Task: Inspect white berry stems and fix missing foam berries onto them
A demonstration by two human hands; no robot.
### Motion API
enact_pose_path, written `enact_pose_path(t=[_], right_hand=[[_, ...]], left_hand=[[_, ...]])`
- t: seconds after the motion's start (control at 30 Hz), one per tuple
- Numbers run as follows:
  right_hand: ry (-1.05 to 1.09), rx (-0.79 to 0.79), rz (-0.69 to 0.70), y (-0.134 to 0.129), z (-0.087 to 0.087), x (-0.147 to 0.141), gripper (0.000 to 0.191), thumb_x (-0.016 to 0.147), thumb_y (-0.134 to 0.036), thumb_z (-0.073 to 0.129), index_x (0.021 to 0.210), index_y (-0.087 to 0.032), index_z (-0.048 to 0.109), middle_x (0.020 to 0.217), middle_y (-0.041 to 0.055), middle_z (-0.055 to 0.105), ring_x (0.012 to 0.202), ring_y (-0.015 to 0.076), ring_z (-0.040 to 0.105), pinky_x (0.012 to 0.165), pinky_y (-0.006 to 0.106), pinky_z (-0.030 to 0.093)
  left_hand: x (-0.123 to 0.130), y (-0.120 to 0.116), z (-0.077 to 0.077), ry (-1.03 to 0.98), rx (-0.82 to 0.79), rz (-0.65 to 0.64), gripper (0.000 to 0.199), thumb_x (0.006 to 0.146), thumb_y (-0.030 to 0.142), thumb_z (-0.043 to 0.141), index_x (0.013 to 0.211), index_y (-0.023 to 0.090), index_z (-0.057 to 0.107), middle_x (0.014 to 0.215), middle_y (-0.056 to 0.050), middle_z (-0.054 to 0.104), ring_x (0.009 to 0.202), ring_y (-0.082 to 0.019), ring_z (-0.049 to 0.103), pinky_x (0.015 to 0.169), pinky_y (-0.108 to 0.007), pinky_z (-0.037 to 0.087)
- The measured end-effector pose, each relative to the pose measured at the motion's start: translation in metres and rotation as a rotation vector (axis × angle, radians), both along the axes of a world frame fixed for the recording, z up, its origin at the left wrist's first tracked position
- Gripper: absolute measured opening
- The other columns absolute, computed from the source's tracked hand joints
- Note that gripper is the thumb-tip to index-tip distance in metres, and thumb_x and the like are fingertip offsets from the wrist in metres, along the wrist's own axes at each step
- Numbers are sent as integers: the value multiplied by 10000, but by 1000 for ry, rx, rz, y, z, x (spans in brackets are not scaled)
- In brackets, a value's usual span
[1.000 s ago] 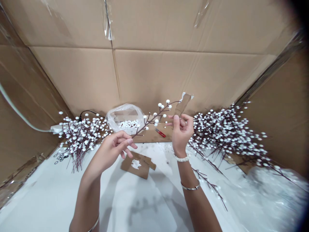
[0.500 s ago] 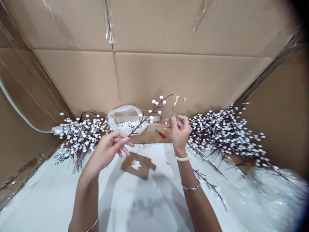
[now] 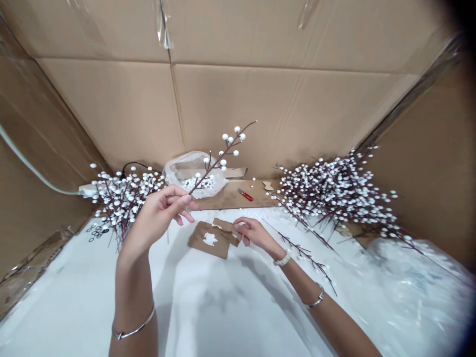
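Note:
My left hand (image 3: 163,213) pinches the lower end of a brown artificial berry branch (image 3: 211,168). White round berries sit on several twigs along it, while its bare tip points up and to the right. My right hand (image 3: 255,233) is closed on a thin cardboard strip (image 3: 226,225) with white paste at its far end. This strip is over a flat piece of cardboard (image 3: 197,240) bearing a white paste patch (image 3: 210,239); whether they touch I cannot tell. Another small cardboard strip lies on that piece, partly covered.
Red-handled snips (image 3: 245,194) lie on a cardboard ledge beside an open plastic bag (image 3: 174,173) of white berries. Berry branches are heaped at left (image 3: 122,198) and right (image 3: 334,198). Bare stems (image 3: 308,255) and clear plastic wrap (image 3: 412,287) lie on the right.
My right hand has come down and left, taking the pasted strip from beside the branch to the cardboard on the table. The left hand still holds the branch, slightly higher and further left in view.

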State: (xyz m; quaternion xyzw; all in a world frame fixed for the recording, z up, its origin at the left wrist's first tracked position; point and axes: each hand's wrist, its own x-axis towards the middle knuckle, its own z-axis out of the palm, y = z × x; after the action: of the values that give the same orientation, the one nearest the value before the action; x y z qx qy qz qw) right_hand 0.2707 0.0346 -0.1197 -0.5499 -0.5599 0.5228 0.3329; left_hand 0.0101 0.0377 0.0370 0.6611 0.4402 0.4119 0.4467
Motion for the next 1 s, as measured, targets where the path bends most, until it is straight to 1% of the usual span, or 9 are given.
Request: enact_pose_path(t=[0.13, 0.37, 0.47, 0.57, 0.67, 0.77, 0.83, 0.9, 1.0], right_hand=[[-39, -27, 27, -4, -11, -6, 278, 825, -418, 520, 917, -167, 596, 550, -26, 614, 371, 67, 406, 393, 191, 315], [-164, 9, 18, -12, -9, -8, 280, 864, -414, 490, 969, -179, 601, 512, -38, 603, 374, 86, 412, 447, 210, 346], [-242, 69, -25, -13, -5, -4, 299, 872, -416, 502, 1029, -189, 618, 470, -46, 571, 442, 114, 486, 550, 231, 392], [-290, 175, -87, -6, 11, -5, 303, 876, -418, 504, 1012, -186, 644, 503, -35, 575, 507, 126, 523, 608, 249, 396], [-92, 280, -169, 4, 42, -15, 336, 862, -454, 528, 986, -173, 664, 625, 1, 628, 568, 125, 536, 583, 246, 399], [265, 324, -147, 12, 78, -33, 335, 833, -467, 595, 990, -189, 692, 844, 43, 695, 670, 122, 565, 567, 231, 418], [459, 333, -102, 15, 96, -47, 305, 831, -451, 621, 997, -214, 714, 995, 51, 704, 805, 133, 606, 635, 232, 464], [616, 300, -55, 17, 105, -59, 288, 814, -444, 656, 998, -232, 720, 1079, 44, 695, 904, 147, 625, 733, 254, 502], [734, 280, -82, 22, 106, -69, 257, 780, -431, 707, 911, -211, 721, 973, 26, 703, 847, 126, 622, 776, 255, 506]], left_hand=[[0, 0, 0, 1, 10, -9, 268, 830, 416, 648, 807, 155, 592, 816, -84, 739, 554, -145, 684, 466, -196, 487], [-1, -1, 1, 1, 2, 17, 268, 834, 415, 649, 825, 154, 590, 831, -87, 743, 565, -147, 685, 477, -202, 492], [-1, 0, 1, -13, -3, 16, 278, 827, 422, 657, 824, 153, 589, 823, -85, 743, 561, -150, 686, 475, -204, 490], [2, 1, 0, -51, -30, 8, 289, 818, 430, 666, 817, 154, 580, 798, -79, 742, 547, -148, 680, 469, -202, 481], [9, 3, -2, -107, -64, -6, 295, 816, 433, 674, 829, 156, 575, 809, -75, 745, 556, -143, 682, 476, -194, 475], [19, 7, -8, -178, -115, -33, 300, 816, 437, 678, 844, 160, 566, 836, -73, 750, 566, -134, 681, 486, -188, 475], [27, 10, -13, -222, -161, -69, 309, 812, 441, 682, 857, 161, 559, 838, -71, 750, 562, -129, 679, 484, -183, 470], [35, 13, -18, -249, -201, -110, 323, 804, 445, 690, 865, 157, 558, 846, -75, 750, 559, -125, 676, 483, -179, 463], [45, 16, -24, -265, -246, -146, 351, 786, 465, 701, 863, 153, 558, 878, -86, 748, 555, -125, 669, 481, -186, 461]])
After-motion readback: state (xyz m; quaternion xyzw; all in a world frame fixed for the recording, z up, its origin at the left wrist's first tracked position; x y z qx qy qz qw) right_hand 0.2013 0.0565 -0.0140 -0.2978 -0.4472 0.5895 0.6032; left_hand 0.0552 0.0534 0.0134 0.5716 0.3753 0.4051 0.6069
